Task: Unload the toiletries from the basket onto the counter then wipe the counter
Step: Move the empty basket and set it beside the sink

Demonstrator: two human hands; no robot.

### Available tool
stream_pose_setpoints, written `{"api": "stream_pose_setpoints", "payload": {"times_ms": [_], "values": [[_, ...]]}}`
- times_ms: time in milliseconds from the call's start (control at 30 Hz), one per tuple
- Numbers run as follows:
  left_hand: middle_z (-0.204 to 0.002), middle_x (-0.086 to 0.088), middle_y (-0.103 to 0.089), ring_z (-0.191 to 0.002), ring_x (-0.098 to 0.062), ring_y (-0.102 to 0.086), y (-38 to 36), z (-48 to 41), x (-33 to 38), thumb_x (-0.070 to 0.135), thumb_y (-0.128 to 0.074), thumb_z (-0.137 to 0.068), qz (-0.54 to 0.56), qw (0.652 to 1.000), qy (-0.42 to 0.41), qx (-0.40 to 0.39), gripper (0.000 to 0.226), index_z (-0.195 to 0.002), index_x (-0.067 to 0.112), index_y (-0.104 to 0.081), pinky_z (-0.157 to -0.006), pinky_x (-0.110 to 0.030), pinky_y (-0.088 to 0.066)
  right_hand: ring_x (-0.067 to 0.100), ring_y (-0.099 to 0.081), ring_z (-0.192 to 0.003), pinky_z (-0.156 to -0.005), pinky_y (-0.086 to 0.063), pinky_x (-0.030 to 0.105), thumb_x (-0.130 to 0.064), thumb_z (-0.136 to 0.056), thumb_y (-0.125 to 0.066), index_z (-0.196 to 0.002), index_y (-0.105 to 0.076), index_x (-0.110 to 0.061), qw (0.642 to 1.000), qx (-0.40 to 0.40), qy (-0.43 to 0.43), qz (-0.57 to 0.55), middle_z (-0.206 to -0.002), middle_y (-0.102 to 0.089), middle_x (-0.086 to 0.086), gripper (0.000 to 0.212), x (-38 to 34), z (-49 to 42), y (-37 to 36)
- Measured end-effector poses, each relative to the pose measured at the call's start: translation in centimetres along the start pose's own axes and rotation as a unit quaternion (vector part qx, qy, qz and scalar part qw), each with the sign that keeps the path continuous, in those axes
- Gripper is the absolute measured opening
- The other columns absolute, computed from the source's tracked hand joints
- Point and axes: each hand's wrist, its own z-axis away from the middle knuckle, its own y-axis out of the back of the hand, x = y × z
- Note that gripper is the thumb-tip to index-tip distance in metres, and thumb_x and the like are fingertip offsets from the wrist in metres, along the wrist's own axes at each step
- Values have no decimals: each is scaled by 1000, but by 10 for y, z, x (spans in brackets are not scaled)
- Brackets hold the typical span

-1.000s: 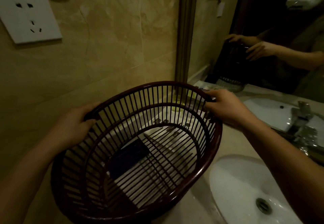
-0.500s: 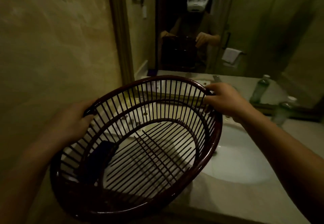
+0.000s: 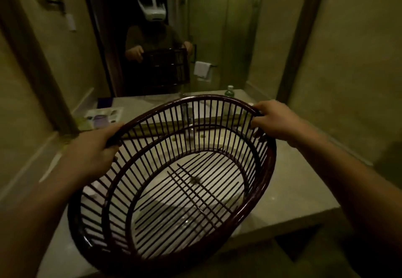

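Wall mirror (image 3: 217, 27), hanging white towel (image 3: 202, 70), white sink (image 3: 165, 193)

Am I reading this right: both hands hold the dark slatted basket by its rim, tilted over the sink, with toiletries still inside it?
Not quite. In the head view the basket is empty: only the sink shows through its slats. The rest stands: the left hand and right hand grip its rim, and it is tilted over the sink. Packets lie on the counter.

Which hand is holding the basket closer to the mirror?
The right hand is. It grips the far rim of the basket, close to the mirror, while the left hand holds the rim lower and nearer the person.
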Motion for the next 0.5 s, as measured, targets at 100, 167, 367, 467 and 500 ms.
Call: {"api": "stream_pose_setpoints", "payload": {"times_ms": [100,167,367,467,500], "values": [[-98,1,-59,-74,-15,-63,-31,-13,41,9,-53,-92,9,1000,-17,-20,50,-136,34,-48,-69,-42,-56,23,-73,-77,-72,-63,46,-8,-90,-59,-112,-67,-17,1000,18,-20,13,-90,-71,9,25,39,2,31],[-104,-3,-61,-77,-17,-64,-51,-20,67,9,-53,-92,15,999,-24,-22,50,-137,32,-48,-74,-44,-56,23,-72,-77,-73,-62,46,-8,-91,-59,-108,-67,-18,999,23,-31,15,-89,-71,10,22,63,3,51],[-100,-1,-61,-78,-18,-63,-106,-40,143,7,-53,-91,39,998,-39,-30,49,-134,30,-49,-72,-48,-55,21,-70,-79,-74,-62,40,-10,-96,-54,-110,-63,-20,997,31,-47,49,-92,-69,8,19,132,-14,107],[-99,0,-61,-76,-18,-64,-134,-51,172,6,-54,-91,53,998,-34,-20,50,-135,31,-49,-71,-47,-56,20,-70,-80,-77,-61,42,-9,-97,-53,-113,-63,-16,995,33,-51,80,-92,-69,9,20,160,-29,131],[-101,-1,-62,-76,-17,-64,-143,-54,179,6,-54,-91,51,998,-32,-20,51,-135,32,-48,-70,-46,-56,21,-70,-81,-77,-61,43,-8,-96,-53,-113,-63,-14,994,32,-53,90,-92,-69,10,21,168,-35,137]]}}
